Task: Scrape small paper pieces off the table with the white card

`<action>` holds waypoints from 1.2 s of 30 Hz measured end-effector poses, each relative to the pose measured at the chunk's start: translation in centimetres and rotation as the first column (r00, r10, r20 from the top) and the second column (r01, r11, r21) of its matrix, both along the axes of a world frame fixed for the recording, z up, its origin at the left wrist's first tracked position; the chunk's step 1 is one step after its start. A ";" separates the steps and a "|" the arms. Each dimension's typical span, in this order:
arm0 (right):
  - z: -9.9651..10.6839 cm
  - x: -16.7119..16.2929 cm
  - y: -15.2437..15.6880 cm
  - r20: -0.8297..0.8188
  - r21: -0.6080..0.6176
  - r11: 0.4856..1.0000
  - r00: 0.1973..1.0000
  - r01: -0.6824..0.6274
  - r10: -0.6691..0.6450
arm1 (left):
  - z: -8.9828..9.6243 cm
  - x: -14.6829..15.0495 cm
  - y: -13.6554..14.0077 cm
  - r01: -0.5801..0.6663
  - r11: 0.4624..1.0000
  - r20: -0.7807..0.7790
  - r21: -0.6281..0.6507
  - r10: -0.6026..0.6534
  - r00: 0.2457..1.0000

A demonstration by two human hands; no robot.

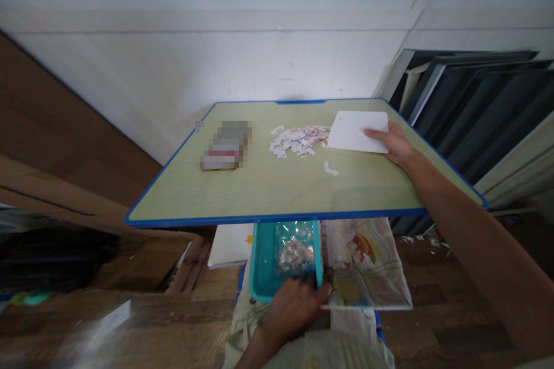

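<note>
My right hand point(396, 141) is closed on the right end of a thin white board point(357, 130), thumb on top and fingers mostly hidden beneath. The board's left edge meets a loose pile of small white and pinkish paper scraps point(298, 141) on the table. A few more scraps point(330, 169) lie apart, nearer to me. Below the table's front edge, my left hand point(296, 305) is closed over the near right rim of a turquoise plastic tray point(265, 277), its fingertips blurred. Inside the tray are several small, shiny clear pieces point(295, 251) that I cannot identify.
The pale green table point(259, 190) has a blue rim. A pixelated rectangular object point(227, 147) lies on its left side. A fruit-patterned tray point(367, 277) adjoins the turquoise tray under the table. Dark panels point(480, 109) lean at right; a wall stands behind.
</note>
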State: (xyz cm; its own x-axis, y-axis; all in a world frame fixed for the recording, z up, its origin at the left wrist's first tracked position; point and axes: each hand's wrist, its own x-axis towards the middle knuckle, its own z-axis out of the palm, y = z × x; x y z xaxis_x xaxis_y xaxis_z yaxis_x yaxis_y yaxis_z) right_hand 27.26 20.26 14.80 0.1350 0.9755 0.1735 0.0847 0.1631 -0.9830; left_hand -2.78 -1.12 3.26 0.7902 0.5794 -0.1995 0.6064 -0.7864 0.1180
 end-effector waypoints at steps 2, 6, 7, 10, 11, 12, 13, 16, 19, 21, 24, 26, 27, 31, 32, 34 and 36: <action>0.0 -0.1 0.0 0.017 -0.003 1.000 1.000 -0.005 0.005 | 0.0 0.0 0.0 -0.004 1.000 0.002 0.000 0.004 1.000; 0.0 0.0 -0.1 0.042 0.007 1.000 0.999 0.002 -0.003 | 0.3 0.0 0.0 -0.001 1.000 0.002 -0.010 0.001 1.000; 0.0 0.0 -0.2 0.046 0.012 1.000 0.999 -0.005 0.004 | 0.4 0.1 0.0 0.000 1.000 -0.003 -0.012 0.000 1.000; 0.1 -0.1 -0.4 0.082 -0.004 0.998 0.994 -0.069 0.069 | 0.8 0.1 0.1 -0.004 1.000 -0.020 -0.014 0.004 1.000; 0.1 -0.1 -0.5 0.102 -0.020 0.996 0.991 -0.089 0.090 | 0.8 0.2 0.1 -0.003 1.000 -0.021 -0.015 0.003 1.000; 0.2 -0.1 -0.6 0.118 -0.036 0.994 0.988 -0.101 0.105 | 0.9 0.2 0.1 -0.001 1.000 -0.018 -0.014 0.001 1.000; 0.3 -0.1 -0.7 0.129 -0.052 0.993 0.985 -0.109 0.115 | 0.9 0.2 0.1 0.000 1.000 -0.015 -0.013 -0.001 1.000; 0.6 0.0 -1.0 0.129 -0.113 0.982 0.978 -0.152 0.166 | 0.7 0.2 0.2 0.003 1.000 -0.007 -0.015 -0.003 1.000; 0.8 0.0 -1.2 0.098 -0.169 0.962 0.968 -0.212 0.231 | 0.6 0.2 0.2 0.006 1.000 -0.002 -0.012 -0.006 1.000; 0.9 0.0 -1.3 0.069 -0.165 0.963 0.971 -0.215 0.229 | 0.6 0.1 0.3 0.006 1.000 -0.004 -0.009 -0.006 1.000; 1.1 -0.1 -1.4 0.060 -0.170 0.963 0.973 -0.211 0.224 | 0.6 0.1 0.3 0.005 1.000 -0.021 -0.023 -0.006 1.000; 1.3 -0.1 -1.6 0.078 -0.205 0.951 0.965 -0.232 0.252 | 0.6 0.1 0.3 0.005 0.999 -0.034 -0.033 -0.006 0.999; 1.5 -0.1 -1.7 0.086 -0.228 0.941 0.958 -0.249 0.274 | 0.6 0.1 0.3 0.005 0.999 -0.040 -0.034 -0.006 0.999; 2.0 -0.1 -2.2 0.098 -0.316 0.891 0.923 -0.326 0.373 | 0.6 0.2 0.2 -0.003 1.000 -0.034 -0.019 0.002 0.999; 2.1 -0.1 -2.3 0.101 -0.339 0.876 0.913 -0.342 0.396 | 0.6 0.2 0.2 -0.002 1.000 -0.029 -0.017 0.002 1.000; 2.2 0.0 -2.4 0.103 -0.379 0.848 0.893 -0.371 0.437 | 0.6 0.2 0.2 -0.001 1.000 -0.022 -0.016 0.000 1.000; 2.1 0.2 -2.5 0.098 -0.386 0.838 0.886 -0.386 0.453 | 0.7 0.2 0.2 -0.001 1.000 -0.018 -0.014 0.001 1.000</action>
